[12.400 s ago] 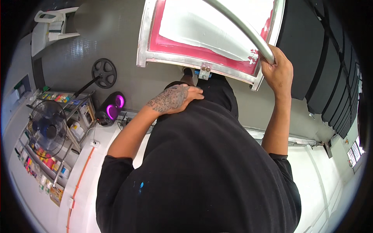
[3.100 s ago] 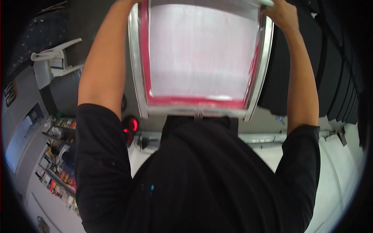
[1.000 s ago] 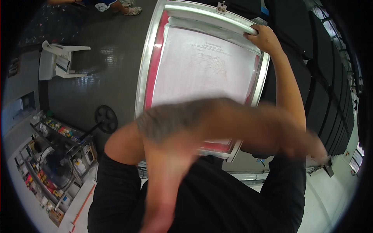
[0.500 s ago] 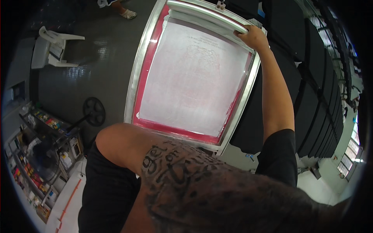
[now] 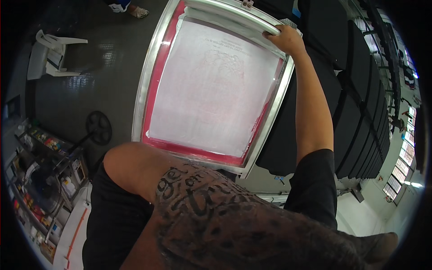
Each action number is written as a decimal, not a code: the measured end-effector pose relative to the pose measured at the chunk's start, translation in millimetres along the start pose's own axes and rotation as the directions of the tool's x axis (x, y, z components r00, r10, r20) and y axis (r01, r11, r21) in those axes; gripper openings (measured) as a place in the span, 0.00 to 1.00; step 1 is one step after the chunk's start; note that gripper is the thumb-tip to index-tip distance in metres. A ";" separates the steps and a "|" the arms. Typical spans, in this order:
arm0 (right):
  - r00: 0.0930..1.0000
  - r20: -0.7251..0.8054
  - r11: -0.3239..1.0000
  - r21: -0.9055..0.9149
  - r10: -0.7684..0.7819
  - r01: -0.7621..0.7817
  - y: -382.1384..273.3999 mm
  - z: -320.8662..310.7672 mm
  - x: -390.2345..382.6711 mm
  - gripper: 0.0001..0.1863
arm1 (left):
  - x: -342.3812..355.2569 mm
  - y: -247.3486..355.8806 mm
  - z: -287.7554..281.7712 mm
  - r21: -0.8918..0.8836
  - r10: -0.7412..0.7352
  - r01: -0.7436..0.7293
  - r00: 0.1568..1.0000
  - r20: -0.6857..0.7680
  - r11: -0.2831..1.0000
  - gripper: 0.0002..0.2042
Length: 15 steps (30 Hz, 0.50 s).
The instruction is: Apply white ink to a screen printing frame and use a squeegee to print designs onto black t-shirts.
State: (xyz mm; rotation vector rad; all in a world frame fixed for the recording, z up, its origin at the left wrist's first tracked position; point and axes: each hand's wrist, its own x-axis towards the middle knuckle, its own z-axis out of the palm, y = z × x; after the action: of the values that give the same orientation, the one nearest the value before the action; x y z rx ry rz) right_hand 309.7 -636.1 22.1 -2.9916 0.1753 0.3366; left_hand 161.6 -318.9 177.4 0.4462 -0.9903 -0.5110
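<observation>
Silver squeegee (image 5: 255,20) extends left from right hand (image 5: 288,40) gripping its end; left hand (image 5: 229,220), state unclear.

left hand (image 5: 252,227): dense dark tattoo, spots and shaded patches, part blurred | wrist end of left hand: bold curling tattooed lettering (image 5: 189,186) | left of left hand: loose, plain black left sleeve (image 5: 108,220), softly creased | just above left hand: matching black right sleeve (image 5: 313,189), straight hem near elbow

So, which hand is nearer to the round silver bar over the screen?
Right. The right hand grips the silver bar at its right end; the left hand is lower in the picture, close to the camera, apart from it.
</observation>
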 end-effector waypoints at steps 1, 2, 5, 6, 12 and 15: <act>1.000 -0.016 1.000 0.012 -0.023 0.023 1.3 -0.8 0.3 0.28 | 0.3 1.1 0.7 -0.006 0.004 -0.004 1.000 0.000 1.000 0.59; 1.000 -0.006 1.000 0.011 -0.004 0.004 2.2 -1.0 1.4 0.29 | 0.8 2.6 1.6 -0.012 0.008 -0.008 1.000 0.003 1.000 0.59; 1.000 0.011 1.000 -0.010 0.020 -0.020 -3.2 -1.8 -0.5 0.29 | 3.3 4.9 6.6 -0.036 0.025 -0.024 1.000 0.016 0.999 0.60; 1.000 0.013 1.000 0.006 0.021 -0.021 -11.6 -5.0 -0.3 0.29 | 4.1 8.0 6.6 -0.039 0.027 -0.026 0.999 0.027 0.999 0.60; 1.000 0.004 1.000 0.013 0.008 -0.008 -8.4 0.8 -8.1 0.31 | 6.7 25.8 6.7 -0.049 0.024 -0.019 0.996 0.089 0.999 0.62; 1.000 0.004 0.998 0.053 0.020 -0.021 -1.9 6.4 -9.5 0.31 | 4.1 28.9 8.6 -0.085 0.004 0.004 0.995 0.096 0.996 0.63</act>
State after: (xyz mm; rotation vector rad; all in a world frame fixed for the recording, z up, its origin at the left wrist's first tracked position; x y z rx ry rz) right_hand 299.4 -632.4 18.3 -2.9380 0.2113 0.3342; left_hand 161.9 -299.3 200.8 0.3479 -1.0570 -0.5767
